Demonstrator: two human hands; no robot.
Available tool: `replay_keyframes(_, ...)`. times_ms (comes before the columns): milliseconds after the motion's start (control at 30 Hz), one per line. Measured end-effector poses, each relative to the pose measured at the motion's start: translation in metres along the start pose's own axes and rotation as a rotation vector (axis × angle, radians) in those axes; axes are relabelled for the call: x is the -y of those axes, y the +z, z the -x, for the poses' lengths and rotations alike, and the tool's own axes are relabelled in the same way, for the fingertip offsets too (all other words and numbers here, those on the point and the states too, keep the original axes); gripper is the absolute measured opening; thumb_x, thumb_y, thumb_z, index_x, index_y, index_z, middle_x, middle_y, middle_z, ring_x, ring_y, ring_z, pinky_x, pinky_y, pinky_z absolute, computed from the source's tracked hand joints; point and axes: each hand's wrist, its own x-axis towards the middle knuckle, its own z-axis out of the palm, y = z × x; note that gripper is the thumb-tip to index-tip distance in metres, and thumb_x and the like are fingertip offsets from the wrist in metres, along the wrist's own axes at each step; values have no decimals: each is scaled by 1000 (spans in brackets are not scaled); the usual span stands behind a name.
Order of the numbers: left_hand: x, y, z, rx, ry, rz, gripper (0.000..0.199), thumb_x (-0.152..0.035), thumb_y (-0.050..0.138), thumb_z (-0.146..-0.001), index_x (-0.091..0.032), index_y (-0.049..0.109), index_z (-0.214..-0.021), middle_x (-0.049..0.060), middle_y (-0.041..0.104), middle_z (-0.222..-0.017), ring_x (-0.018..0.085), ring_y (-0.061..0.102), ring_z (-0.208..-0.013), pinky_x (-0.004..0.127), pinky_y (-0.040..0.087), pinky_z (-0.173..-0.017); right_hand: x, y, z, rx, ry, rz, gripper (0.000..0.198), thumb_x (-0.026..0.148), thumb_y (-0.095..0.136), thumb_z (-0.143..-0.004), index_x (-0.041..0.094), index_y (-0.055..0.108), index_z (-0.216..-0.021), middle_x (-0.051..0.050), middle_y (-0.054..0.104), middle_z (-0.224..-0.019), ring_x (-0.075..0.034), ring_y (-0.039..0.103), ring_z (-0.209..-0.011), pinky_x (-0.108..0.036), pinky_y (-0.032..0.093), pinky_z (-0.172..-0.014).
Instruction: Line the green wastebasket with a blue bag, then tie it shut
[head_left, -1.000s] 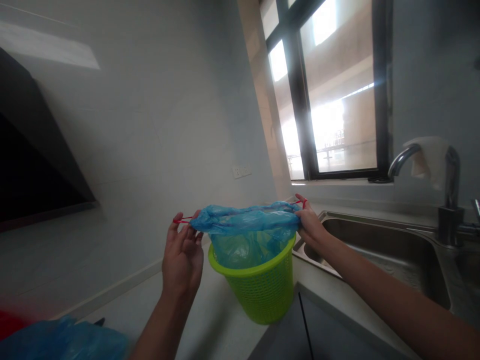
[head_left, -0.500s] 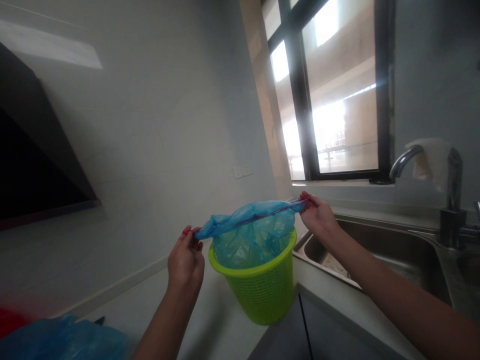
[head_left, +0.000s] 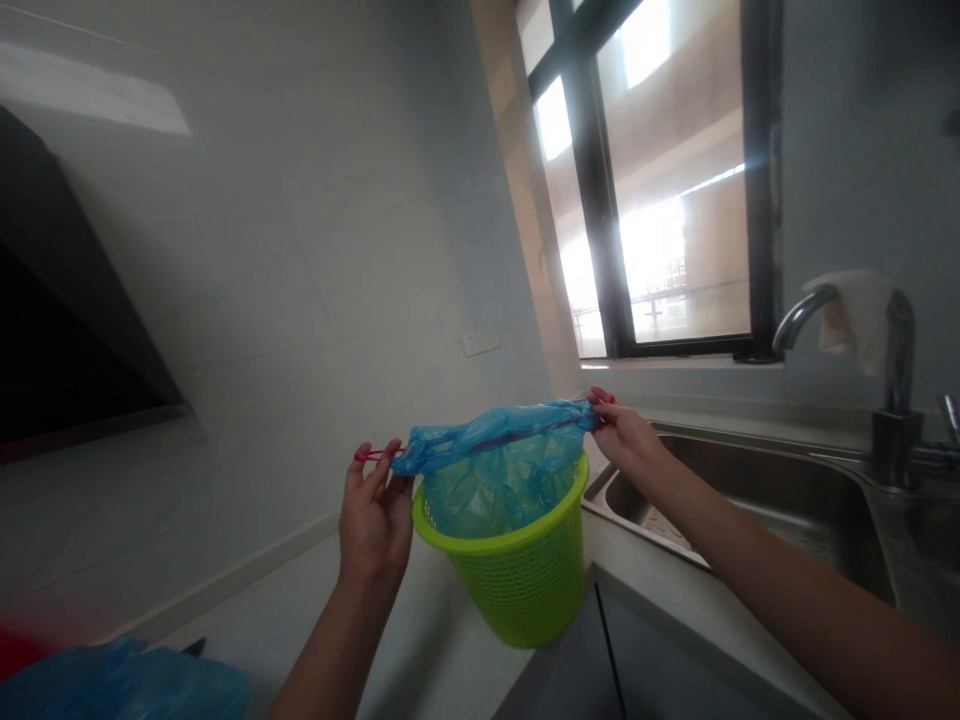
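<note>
The left hand grasps one end of a translucent blue bag, with a red drawstring looped out over its raised fingers. The right hand pinches the bag's opposite end, and a bit of the same red shows at its fingertips. Between the two hands the bag's upper edge is drawn out into a gathered band, slightly higher at the right hand, with a dark purplish line running along it. Below that band the thin plastic hangs loosely down inside a bright green basket with perforated sides, which stands upright on the pale counter near its front edge. Just to the right of the basket is a metal sink, with a light cloth draped over its curved faucet. At the lower left lies more crumpled blue plastic, beside a blurred red thing that is too indistinct to identify. A dark-framed window rises behind the sink.
</note>
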Motion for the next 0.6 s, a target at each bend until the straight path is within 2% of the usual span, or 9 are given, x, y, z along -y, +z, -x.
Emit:
replay_keyframes(133, 2, 1, 5, 17, 15, -190, 50, -6, 65, -80, -27, 55, -124, 7, 72, -98, 14, 69, -79, 21, 56, -70, -1, 4, 10, 62, -25, 56, 31, 2, 58, -73, 20, 55, -97, -5, 71, -81, -15, 68, -74, -24, 57, -64)
replay_keyframes(300, 6, 1, 10, 53, 60, -354, 59, -16, 73, -76, -28, 55, -131, 3, 72, -91, 11, 64, -66, 18, 50, -61, -2, 11, 23, 172, -38, 224, 29, 16, 65, -75, 25, 46, -96, 2, 64, -63, -19, 67, -62, -26, 51, -56)
replay_keyframes(367, 6, -2, 8, 47, 106, -340, 55, -19, 74, -75, -25, 58, -127, 2, 70, -86, 11, 62, -65, 19, 49, -62, -2, 10, 23, 188, -33, 296, 30, 22, 67, -76, 25, 49, -100, 2, 67, -66, -18, 66, -62, -26, 49, -57)
replay_keyframes(467, 6, -6, 3, -4, 177, -279, 39, -22, 73, -76, -20, 66, -114, 0, 66, -80, 10, 60, -67, 19, 48, -66, -3, 6, 18, 171, -112, 328, 31, 26, 70, -77, 23, 58, -106, 2, 70, -77, -13, 63, -66, -23, 47, -61)
replay_keyframes(533, 5, -7, -1, -69, 213, -268, 26, -23, 70, -78, -19, 70, -104, 1, 66, -84, 9, 58, -69, 19, 46, -66, -2, 2, 12, 128, -164, 247, 22, 23, 71, -78, 22, 64, -98, 3, 68, -80, -9, 60, -66, -20, 46, -60)
replay_keyframes(600, 5, -7, -4, -116, 245, -271, 16, -23, 68, -81, -19, 72, -96, 2, 67, -96, 8, 57, -75, 19, 45, -68, 0, 1, 7, 100, -149, 109, 10, 19, 69, -79, 21, 65, -88, 3, 67, -81, -9, 60, -70, -19, 47, -62)
